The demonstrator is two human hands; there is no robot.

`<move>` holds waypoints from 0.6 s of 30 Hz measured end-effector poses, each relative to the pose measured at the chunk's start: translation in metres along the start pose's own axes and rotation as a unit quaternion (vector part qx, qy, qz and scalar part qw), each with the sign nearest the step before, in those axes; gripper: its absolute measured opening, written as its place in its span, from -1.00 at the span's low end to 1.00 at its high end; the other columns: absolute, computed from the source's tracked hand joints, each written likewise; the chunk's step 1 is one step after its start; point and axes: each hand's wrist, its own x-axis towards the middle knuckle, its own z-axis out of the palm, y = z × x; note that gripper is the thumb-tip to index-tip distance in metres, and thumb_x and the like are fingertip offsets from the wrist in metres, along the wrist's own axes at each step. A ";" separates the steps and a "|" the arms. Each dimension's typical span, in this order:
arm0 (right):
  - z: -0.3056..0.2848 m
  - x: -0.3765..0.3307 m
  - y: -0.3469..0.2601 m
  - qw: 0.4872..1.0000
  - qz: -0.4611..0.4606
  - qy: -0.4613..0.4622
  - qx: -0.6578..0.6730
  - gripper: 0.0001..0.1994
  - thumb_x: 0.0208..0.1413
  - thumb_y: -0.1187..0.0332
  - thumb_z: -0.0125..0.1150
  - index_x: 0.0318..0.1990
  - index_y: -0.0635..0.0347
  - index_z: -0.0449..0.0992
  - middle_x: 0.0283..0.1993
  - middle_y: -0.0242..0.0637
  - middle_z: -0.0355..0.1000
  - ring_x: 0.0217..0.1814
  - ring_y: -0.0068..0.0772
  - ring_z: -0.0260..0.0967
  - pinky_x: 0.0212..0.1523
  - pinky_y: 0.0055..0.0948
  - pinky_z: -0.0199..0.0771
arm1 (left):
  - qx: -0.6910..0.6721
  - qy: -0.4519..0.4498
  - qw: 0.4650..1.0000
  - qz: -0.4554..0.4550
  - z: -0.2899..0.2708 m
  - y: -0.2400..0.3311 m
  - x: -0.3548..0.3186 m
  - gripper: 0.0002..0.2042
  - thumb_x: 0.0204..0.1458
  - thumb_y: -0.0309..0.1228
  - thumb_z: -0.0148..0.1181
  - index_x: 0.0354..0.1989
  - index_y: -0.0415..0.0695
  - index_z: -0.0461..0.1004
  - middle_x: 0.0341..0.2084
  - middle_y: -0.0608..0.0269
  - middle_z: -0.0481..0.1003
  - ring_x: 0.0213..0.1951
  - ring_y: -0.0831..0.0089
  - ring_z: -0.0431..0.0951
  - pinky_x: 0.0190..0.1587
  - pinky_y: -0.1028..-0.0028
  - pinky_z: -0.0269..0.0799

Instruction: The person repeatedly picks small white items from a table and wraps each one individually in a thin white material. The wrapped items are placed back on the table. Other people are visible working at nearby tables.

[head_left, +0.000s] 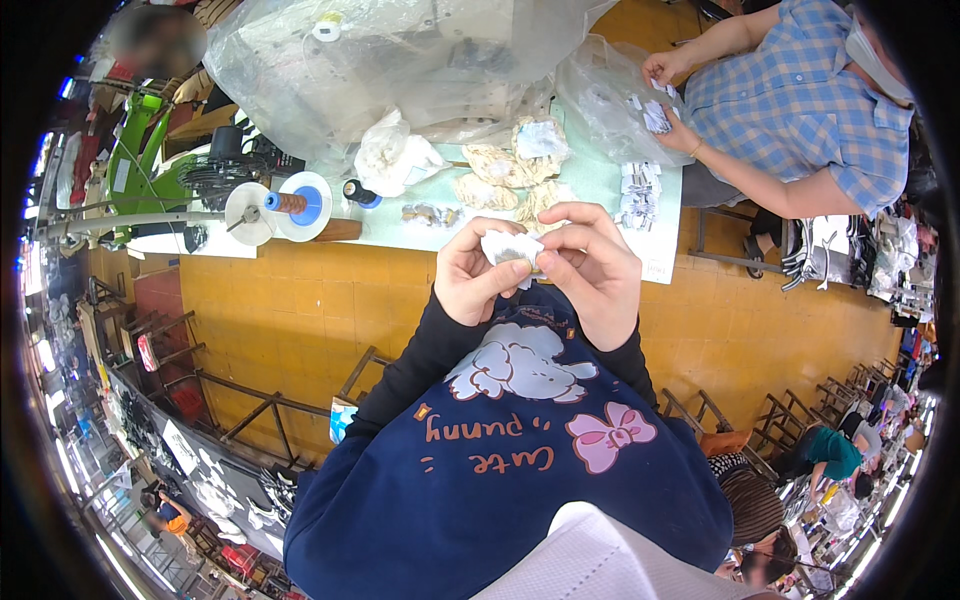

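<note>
Between my two hands, in front of my chest, is a small white folded piece (508, 243) with a greyish patch; whether it is cloth or paper I cannot make out. My left hand (468, 275) pinches its left side, thumb in front. My right hand (598, 272) grips its right edge between thumb and fingertips. Just beyond my hands, cream-coloured cloth bundles (487, 192) lie on the pale green table (405, 235). Small clear packets with brownish contents (430, 215) rest near the table's front edge. Stacked white tags (640, 195) lie to the right.
Large clear plastic sheeting (390, 60) covers the far table. A white plastic bag (393, 155), a dark thread cone (360, 192) and a blue-and-white reel (305, 207) stand left. At right, a co-worker in a checked shirt (790, 100) handles white tags. Wooden stool frames (270, 405) stand behind me.
</note>
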 end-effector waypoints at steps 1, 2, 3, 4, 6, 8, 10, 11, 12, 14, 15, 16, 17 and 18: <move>0.001 0.000 0.000 1.000 0.009 0.010 0.009 -0.88 0.05 0.65 0.20 -0.23 0.42 0.53 0.03 -0.18 0.30 -0.13 -0.50 0.42 -0.17 -0.55 0.51 | 0.002 0.009 1.000 -0.005 0.000 0.000 0.000 -0.69 -0.04 -0.71 0.22 -0.09 -0.27 0.38 -0.19 0.14 0.45 -0.41 0.60 0.45 -0.49 0.63 0.36; 0.001 0.000 0.000 1.000 0.004 0.012 0.017 -0.88 0.05 0.64 0.20 -0.24 0.42 0.53 0.03 -0.18 0.30 -0.12 -0.50 0.42 -0.17 -0.55 0.51 | 0.004 0.016 1.000 -0.006 0.000 -0.001 0.000 -0.68 -0.04 -0.71 0.22 -0.09 -0.27 0.38 -0.19 0.14 0.45 -0.40 0.59 0.45 -0.48 0.63 0.36; 0.001 0.000 0.000 1.000 0.003 0.013 0.021 -0.88 0.05 0.64 0.19 -0.24 0.42 0.53 0.03 -0.18 0.30 -0.11 -0.50 0.42 -0.18 -0.55 0.50 | 0.007 0.022 1.000 -0.005 0.001 -0.001 0.000 -0.68 -0.04 -0.72 0.22 -0.09 -0.27 0.38 -0.18 0.14 0.45 -0.39 0.59 0.46 -0.48 0.63 0.36; 0.001 0.001 0.000 1.000 0.002 0.014 0.025 -0.89 0.06 0.64 0.19 -0.24 0.42 0.53 0.03 -0.18 0.30 -0.10 -0.50 0.42 -0.18 -0.55 0.50 | 0.014 0.028 0.999 -0.005 0.001 -0.001 0.000 -0.68 -0.04 -0.72 0.23 -0.09 -0.27 0.38 -0.18 0.15 0.45 -0.38 0.59 0.46 -0.48 0.63 0.37; -0.001 0.001 0.001 0.999 -0.013 -0.010 -0.038 -0.88 0.05 0.64 0.19 -0.23 0.42 0.53 0.03 -0.18 0.30 -0.11 -0.49 0.42 -0.19 -0.55 0.50 | 0.033 0.043 0.999 -0.003 0.001 -0.001 0.000 -0.68 -0.04 -0.71 0.23 -0.09 -0.27 0.38 -0.17 0.15 0.44 -0.36 0.59 0.47 -0.47 0.63 0.38; -0.003 0.002 0.003 0.997 -0.028 -0.026 -0.071 -0.88 0.05 0.63 0.20 -0.23 0.43 0.53 0.03 -0.17 0.31 -0.13 -0.49 0.43 -0.19 -0.55 0.50 | 0.028 0.039 0.999 -0.004 0.001 -0.001 0.000 -0.69 -0.04 -0.71 0.23 -0.09 -0.27 0.38 -0.18 0.16 0.45 -0.36 0.59 0.47 -0.46 0.64 0.38; -0.005 0.002 0.004 0.996 -0.042 -0.033 -0.075 -0.88 0.05 0.62 0.21 -0.23 0.44 0.53 0.03 -0.16 0.31 -0.16 -0.48 0.44 -0.20 -0.55 0.50 | 0.027 0.035 0.999 -0.006 0.001 0.001 0.000 -0.69 -0.04 -0.70 0.23 -0.09 -0.28 0.38 -0.20 0.16 0.46 -0.36 0.59 0.47 -0.46 0.64 0.38; -0.005 0.002 0.005 0.996 -0.038 -0.030 -0.074 -0.88 0.05 0.62 0.21 -0.23 0.44 0.53 0.03 -0.16 0.32 -0.17 -0.48 0.44 -0.20 -0.55 0.50 | 0.027 0.031 0.999 -0.008 0.001 0.001 0.000 -0.69 -0.03 -0.70 0.23 -0.10 -0.28 0.39 -0.21 0.17 0.46 -0.36 0.59 0.47 -0.46 0.64 0.38; -0.005 0.002 0.005 0.996 -0.034 -0.026 -0.073 -0.88 0.05 0.62 0.22 -0.23 0.44 0.53 0.02 -0.15 0.32 -0.17 -0.49 0.44 -0.20 -0.55 0.50 | 0.028 0.022 0.999 -0.004 0.001 0.002 0.000 -0.70 -0.03 -0.70 0.23 -0.10 -0.29 0.39 -0.22 0.17 0.47 -0.36 0.59 0.47 -0.46 0.63 0.38; -0.005 0.002 0.005 0.997 -0.028 -0.021 -0.067 -0.88 0.04 0.61 0.23 -0.24 0.45 0.53 0.02 -0.15 0.32 -0.17 -0.49 0.44 -0.20 -0.55 0.50 | 0.026 0.032 0.999 -0.011 0.002 0.002 0.001 -0.70 -0.03 -0.70 0.24 -0.10 -0.29 0.40 -0.23 0.16 0.47 -0.37 0.59 0.47 -0.46 0.63 0.38; -0.005 0.002 0.005 0.998 -0.025 -0.019 -0.061 -0.88 0.04 0.61 0.23 -0.24 0.45 0.53 0.02 -0.15 0.32 -0.17 -0.49 0.44 -0.20 -0.55 0.50 | 0.028 0.035 0.999 -0.007 0.003 0.002 0.001 -0.71 -0.03 -0.69 0.24 -0.11 -0.30 0.40 -0.23 0.16 0.48 -0.37 0.59 0.47 -0.45 0.63 0.38; -0.005 0.002 0.004 0.998 -0.018 -0.015 -0.056 -0.88 0.04 0.61 0.24 -0.24 0.45 0.53 0.02 -0.15 0.32 -0.17 -0.49 0.44 -0.21 -0.55 0.50 | 0.024 0.035 0.999 -0.011 0.003 0.002 0.001 -0.71 -0.04 -0.69 0.24 -0.11 -0.30 0.40 -0.24 0.16 0.48 -0.37 0.59 0.47 -0.45 0.63 0.38; -0.004 0.002 0.004 0.998 -0.021 -0.016 -0.051 -0.89 0.04 0.61 0.23 -0.25 0.45 0.53 0.02 -0.16 0.33 -0.17 -0.49 0.44 -0.21 -0.55 0.50 | 0.022 0.035 0.999 -0.011 0.003 0.002 0.001 -0.71 -0.04 -0.69 0.25 -0.11 -0.31 0.41 -0.24 0.16 0.48 -0.38 0.59 0.47 -0.45 0.63 0.37; -0.003 -0.001 0.001 0.999 -0.013 -0.015 -0.046 -0.89 0.05 0.62 0.22 -0.26 0.44 0.53 0.02 -0.16 0.33 -0.16 -0.50 0.43 -0.21 -0.55 0.50 | 0.021 0.037 0.999 -0.011 0.005 0.003 -0.004 -0.71 -0.04 -0.69 0.25 -0.11 -0.32 0.41 -0.25 0.16 0.48 -0.38 0.58 0.47 -0.45 0.63 0.37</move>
